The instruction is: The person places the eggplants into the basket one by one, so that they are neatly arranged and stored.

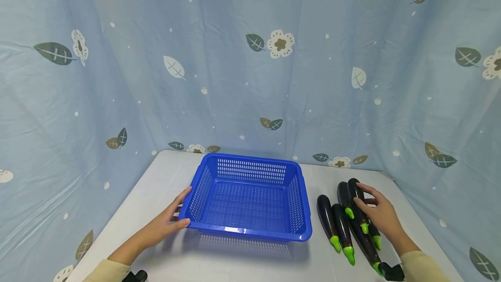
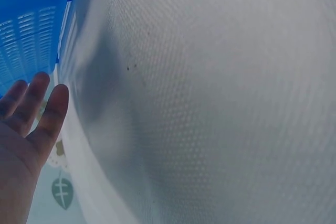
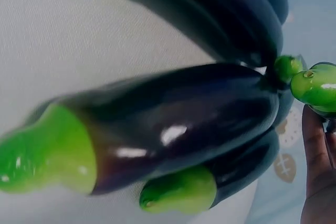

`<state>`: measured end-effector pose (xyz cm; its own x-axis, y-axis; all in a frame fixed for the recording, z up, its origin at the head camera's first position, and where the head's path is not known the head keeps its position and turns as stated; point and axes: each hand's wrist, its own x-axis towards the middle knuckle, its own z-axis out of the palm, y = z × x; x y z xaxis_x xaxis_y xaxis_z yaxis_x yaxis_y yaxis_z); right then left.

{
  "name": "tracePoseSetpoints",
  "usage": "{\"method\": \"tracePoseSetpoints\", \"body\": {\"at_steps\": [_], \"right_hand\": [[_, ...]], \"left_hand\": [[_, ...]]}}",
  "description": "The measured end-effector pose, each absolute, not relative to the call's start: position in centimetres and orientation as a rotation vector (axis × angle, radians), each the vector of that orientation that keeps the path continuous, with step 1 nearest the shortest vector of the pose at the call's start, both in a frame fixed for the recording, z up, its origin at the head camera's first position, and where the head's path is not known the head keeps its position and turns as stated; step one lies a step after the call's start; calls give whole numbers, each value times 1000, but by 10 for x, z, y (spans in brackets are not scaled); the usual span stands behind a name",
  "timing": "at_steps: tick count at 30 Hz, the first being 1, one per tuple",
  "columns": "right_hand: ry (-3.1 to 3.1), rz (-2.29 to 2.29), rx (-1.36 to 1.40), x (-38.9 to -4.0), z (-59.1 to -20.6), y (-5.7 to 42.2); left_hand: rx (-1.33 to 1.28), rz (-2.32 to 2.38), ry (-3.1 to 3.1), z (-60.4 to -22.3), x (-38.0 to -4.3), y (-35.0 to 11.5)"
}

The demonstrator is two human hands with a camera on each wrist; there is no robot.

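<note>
A blue plastic basket [image 1: 245,203] with mesh sides sits on the white table, nothing inside it. My left hand [image 1: 164,225] touches the basket's left rim, its thumb at the front left corner; in the left wrist view the fingers [image 2: 52,119] are straight beside the basket wall. To the right of the basket lie several glossy dark eggplants with green stem ends. My right hand [image 1: 377,212] holds the topmost eggplant [image 1: 358,203] of the right-hand pile between thumb and fingers. Its green end [image 3: 317,85] shows at the right edge of the right wrist view.
Two eggplants, one on the left [image 1: 325,216] and one beside it [image 1: 343,229], lie between basket and pile. A longer eggplant [image 1: 364,243] reaches toward the right sleeve. A blue patterned curtain [image 1: 235,77] hangs behind the table [image 1: 156,186].
</note>
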<state>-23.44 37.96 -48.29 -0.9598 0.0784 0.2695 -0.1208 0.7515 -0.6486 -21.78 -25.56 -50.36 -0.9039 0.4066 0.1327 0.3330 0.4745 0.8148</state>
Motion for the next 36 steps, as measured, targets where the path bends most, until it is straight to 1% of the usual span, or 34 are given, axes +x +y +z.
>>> {"method": "tracePoseSetpoints", "body": {"at_steps": [12, 23, 36], "right_hand": [[-2665, 1000, 67, -241, -480, 370], [-2647, 1061, 113, -245, -467, 356], [-2637, 1084, 188, -252, -467, 342]], "left_hand": [[686, 1435, 2641, -508, -219, -256], [669, 1433, 2643, -505, -218, -255], [706, 1424, 2658, -509, -220, -258]]}}
